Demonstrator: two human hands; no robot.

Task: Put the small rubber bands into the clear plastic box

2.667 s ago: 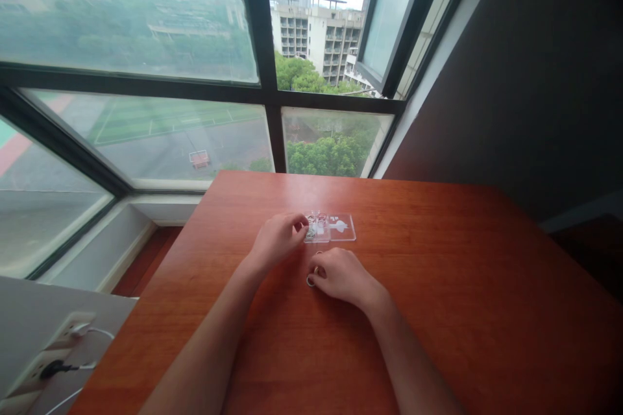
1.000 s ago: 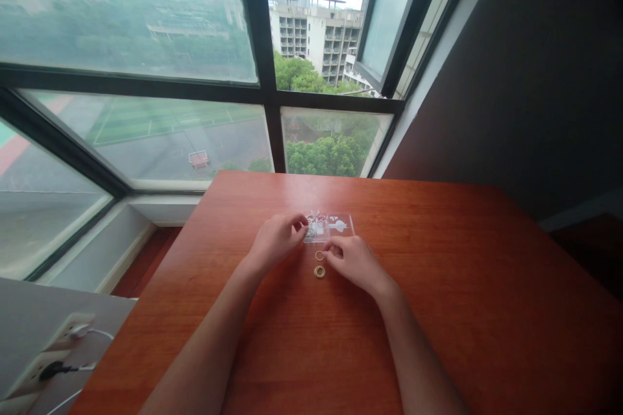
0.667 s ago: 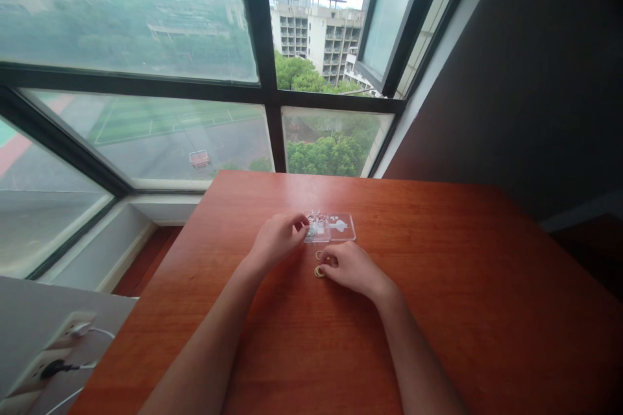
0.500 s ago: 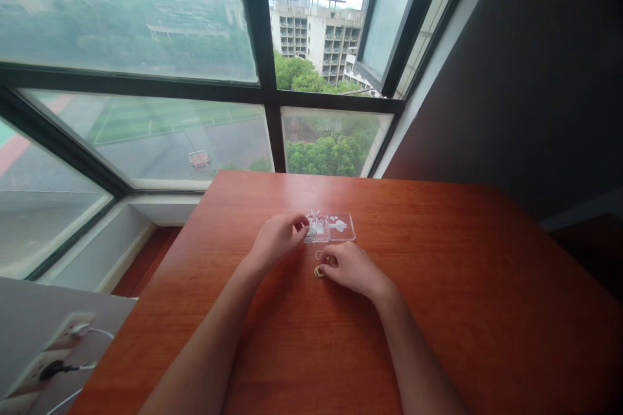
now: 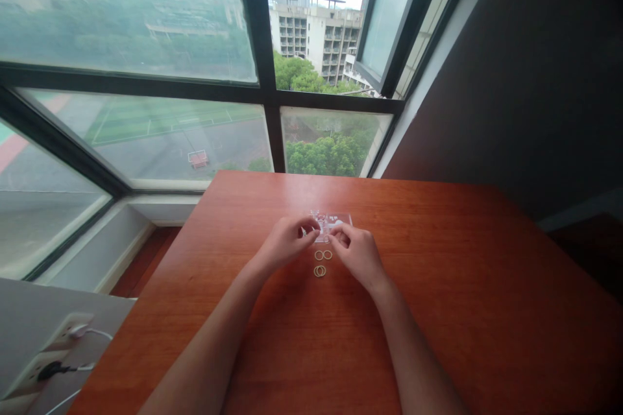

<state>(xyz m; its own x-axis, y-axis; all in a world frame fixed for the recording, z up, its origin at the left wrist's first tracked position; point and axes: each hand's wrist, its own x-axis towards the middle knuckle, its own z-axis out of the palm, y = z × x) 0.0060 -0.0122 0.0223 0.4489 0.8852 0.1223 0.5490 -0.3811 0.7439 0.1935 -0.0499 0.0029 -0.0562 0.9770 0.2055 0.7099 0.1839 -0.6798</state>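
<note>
Over the left part of a clear plastic plate-like piece (image 5: 346, 218), my left hand (image 5: 288, 241) curls with thumb and fingers pinched. My right hand (image 5: 359, 253) also pinches, at the near edge of the clear piece, a short gap from my left fingertips. What either pinch holds is too small and hidden to make out. Just below the fingers lie two pale yellowish rings, a left ring (image 5: 318, 255) and a right ring (image 5: 328, 255), side by side. Closer to me is a pair of overlapping rings (image 5: 320, 271). White printed shapes show on the clear piece, partly covered by the hands.
All this lies on a reddish-brown wooden table (image 5: 438, 311). Beyond its far edge stand dark-framed windows (image 5: 272, 98), one pane swung outward. Wall sockets (image 5: 53, 356) with plugs and white cables are at the lower left, beside the table.
My right hand has moved up and away from the rings to the clear piece, uncovering the rings. My left hand has shifted slightly right, towards it.
</note>
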